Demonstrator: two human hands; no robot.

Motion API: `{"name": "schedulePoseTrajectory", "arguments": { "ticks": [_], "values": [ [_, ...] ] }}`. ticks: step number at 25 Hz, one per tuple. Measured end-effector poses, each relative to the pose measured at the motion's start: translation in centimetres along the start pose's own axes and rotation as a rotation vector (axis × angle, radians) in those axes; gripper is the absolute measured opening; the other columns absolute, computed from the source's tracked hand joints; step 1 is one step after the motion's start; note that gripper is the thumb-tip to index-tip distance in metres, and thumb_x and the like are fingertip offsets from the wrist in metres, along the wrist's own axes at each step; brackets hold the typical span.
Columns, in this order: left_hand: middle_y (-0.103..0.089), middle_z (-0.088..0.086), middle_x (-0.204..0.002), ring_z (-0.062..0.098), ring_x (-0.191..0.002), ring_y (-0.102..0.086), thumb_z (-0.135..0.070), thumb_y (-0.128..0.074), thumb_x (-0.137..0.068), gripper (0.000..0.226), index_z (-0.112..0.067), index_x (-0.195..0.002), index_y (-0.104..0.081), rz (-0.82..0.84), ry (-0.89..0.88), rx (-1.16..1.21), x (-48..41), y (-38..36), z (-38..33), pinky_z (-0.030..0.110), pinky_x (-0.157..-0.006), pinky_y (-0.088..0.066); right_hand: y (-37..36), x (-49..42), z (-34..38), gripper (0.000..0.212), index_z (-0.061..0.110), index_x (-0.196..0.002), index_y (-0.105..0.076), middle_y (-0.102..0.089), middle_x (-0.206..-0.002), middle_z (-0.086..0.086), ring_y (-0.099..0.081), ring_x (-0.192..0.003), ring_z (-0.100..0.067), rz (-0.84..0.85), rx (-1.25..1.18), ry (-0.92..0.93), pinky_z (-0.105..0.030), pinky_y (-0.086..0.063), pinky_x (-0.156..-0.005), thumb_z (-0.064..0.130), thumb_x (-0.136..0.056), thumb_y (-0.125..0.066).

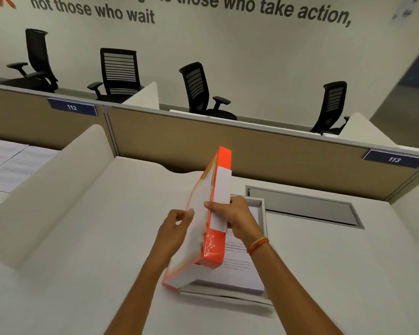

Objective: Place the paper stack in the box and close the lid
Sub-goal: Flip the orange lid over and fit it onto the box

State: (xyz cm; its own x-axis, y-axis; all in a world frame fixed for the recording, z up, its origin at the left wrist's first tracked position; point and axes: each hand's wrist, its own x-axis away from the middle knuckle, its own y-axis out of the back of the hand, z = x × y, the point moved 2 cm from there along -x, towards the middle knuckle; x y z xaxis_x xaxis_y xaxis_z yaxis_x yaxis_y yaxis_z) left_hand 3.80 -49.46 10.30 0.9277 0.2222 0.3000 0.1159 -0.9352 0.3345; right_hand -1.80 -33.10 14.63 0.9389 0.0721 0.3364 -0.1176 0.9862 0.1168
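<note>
- Right now a shallow white cardboard box (260,213) sits on the white desk (107,226) just past the frame's centre toward 5 o'clock, with a stack of printed white paper sheets (240,269) lying inside it
- Its orange-and-white hinged cardboard lid (212,213) stands tilted up on the box's 9 o'clock side, orange edge pointing toward 12 o'clock, so the box is not closed
- The right hand (232,216) grips the lid from the 3 o'clock side, fingers wrapped over a white flap on its edge; a band of orange and pale threads (258,245) circles that wrist
- The left hand (177,226) is at 9 o'clock of the lid, fingers loosely curled with the fingertips touching the white face; it is blurred, and I cannot tell whether it truly clasps the lid
- A grey recessed cable tray (302,206) lies in the desk at 2 o'clock of the box
- More loose printed sheets (7,160) lie on the neighbouring desk at 9 o'clock, beyond a white divider (58,180)
- Four black office chairs (198,90) stand behind the tan partition (252,151) at 12 o'clock, which carries blue tags reading 112 (72,107) and 113 (394,160)
</note>
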Motion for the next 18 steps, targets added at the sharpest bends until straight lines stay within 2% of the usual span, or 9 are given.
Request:
{"name": "schedulePoseTrajectory", "arguments": {
  "ticks": [2, 4, 6, 8, 10, 12, 14, 16, 18],
  "values": [
    [-0.059, 0.004, -0.125, 0.019, -0.103, -0.054, -0.051, -0.044, -0.095, 0.044, -0.015, -0.119, -0.054, -0.106, 0.052, -0.090, -2.4, -0.1, 2.8, 0.036, -0.091, -0.047, 1.7, 0.2, -0.6, 0.034, 0.022, -0.110, -0.058, -0.067, -0.100, 0.003, -0.067, -0.082, -0.017, -0.025, -0.003, -0.024, -0.024, -0.055, -0.058, 0.027, -0.082, -0.077],
    [-0.061, 0.014, -0.128, 0.028, -0.110, -0.056, -0.042, -0.041, -0.099, 0.046, -0.005, -0.121, -0.056, -0.105, 0.118, -0.180, -4.4, -0.6, 5.6, 0.039, -0.098, -0.044, 3.1, 0.4, -1.4, 0.032, 0.021, -0.109, -0.060, -0.068, -0.101, 0.002, -0.068, -0.080, -0.017, -0.046, -0.001, -0.043, -0.027, -0.056, -0.059, 0.027, -0.082, -0.077],
    [-0.062, 0.020, -0.125, 0.036, -0.114, -0.058, -0.042, -0.038, -0.099, 0.052, 0.000, -0.123, -0.056, -0.063, 0.198, -0.227, -5.9, -1.3, 7.8, 0.043, -0.101, -0.046, 4.4, 0.4, -2.4, 0.038, 0.016, -0.115, -0.062, -0.071, -0.109, -0.003, -0.070, -0.092, -0.024, -0.067, -0.003, -0.066, -0.038, -0.061, -0.074, 0.027, -0.082, -0.078],
    [-0.065, 0.021, -0.111, 0.035, -0.096, -0.062, -0.045, -0.037, -0.099, 0.052, -0.001, -0.110, -0.061, -0.024, 0.254, -0.201, -6.7, -1.8, 9.0, 0.044, -0.092, -0.050, 5.5, 0.3, -3.5, 0.045, 0.014, -0.121, -0.061, -0.070, -0.116, -0.007, -0.070, -0.102, -0.029, -0.088, -0.011, -0.083, -0.044, -0.059, -0.087, 0.028, -0.081, -0.078],
    [-0.063, 0.018, -0.102, 0.029, -0.083, -0.058, -0.048, -0.038, -0.098, 0.050, -0.005, -0.101, -0.063, 0.032, 0.280, -0.099, -7.1, -2.3, 9.5, 0.040, -0.081, -0.049, 6.6, 0.3, -4.5, 0.048, 0.014, -0.123, -0.059, -0.069, -0.115, -0.006, -0.069, -0.102, -0.029, -0.112, -0.017, -0.087, -0.041, -0.059, -0.083, 0.030, -0.082, -0.077],
    [-0.060, 0.014, -0.118, 0.030, -0.101, -0.057, -0.049, -0.038, -0.098, 0.054, -0.005, -0.122, -0.057, 0.103, 0.320, -0.009, -7.2, -2.7, 9.7, 0.040, -0.088, -0.046, 7.7, 0.2, -5.4, 0.049, 0.013, -0.124, -0.058, -0.068, -0.109, -0.003, -0.068, -0.096, -0.026, -0.131, -0.033, -0.090, -0.035, -0.058, -0.074, 0.031, -0.082, -0.076],
    [-0.055, 0.011, -0.130, 0.032, -0.117, -0.053, -0.051, -0.034, -0.098, 0.057, -0.009, -0.134, -0.047, 0.157, 0.345, 0.003, -7.2, -2.9, 9.7, 0.044, -0.098, -0.044, 8.8, -0.2, -6.4, 0.049, 0.012, -0.125, -0.057, -0.069, -0.110, -0.004, -0.068, -0.097, -0.027, -0.167, -0.046, -0.111, -0.037, -0.059, -0.078, 0.032, -0.084, -0.075],
    [-0.053, 0.010, -0.129, 0.031, -0.116, -0.052, -0.049, -0.032, -0.100, 0.052, -0.011, -0.133, -0.043, 0.168, 0.323, -0.041, -7.1, -3.2, 9.6, 0.047, -0.102, -0.045, 9.8, -0.6, -7.6, 0.048, 0.012, -0.126, -0.055, -0.068, -0.116, -0.007, -0.069, -0.102, -0.030, -0.205, -0.036, -0.143, -0.044, -0.059, -0.088, 0.034, -0.086, -0.071],
    [-0.052, 0.012, -0.128, 0.030, -0.113, -0.052, -0.044, -0.033, -0.100, 0.047, -0.012, -0.134, -0.039, 0.149, 0.284, -0.062, -6.7, -3.5, 9.3, 0.048, -0.102, -0.045, 10.5, -0.7, -8.9, 0.045, 0.012, -0.125, -0.054, -0.069, -0.114, -0.007, -0.070, -0.099, -0.028, -0.216, -0.026, -0.161, -0.042, -0.061, -0.084, 0.035, -0.089, -0.067]
  ]
}}
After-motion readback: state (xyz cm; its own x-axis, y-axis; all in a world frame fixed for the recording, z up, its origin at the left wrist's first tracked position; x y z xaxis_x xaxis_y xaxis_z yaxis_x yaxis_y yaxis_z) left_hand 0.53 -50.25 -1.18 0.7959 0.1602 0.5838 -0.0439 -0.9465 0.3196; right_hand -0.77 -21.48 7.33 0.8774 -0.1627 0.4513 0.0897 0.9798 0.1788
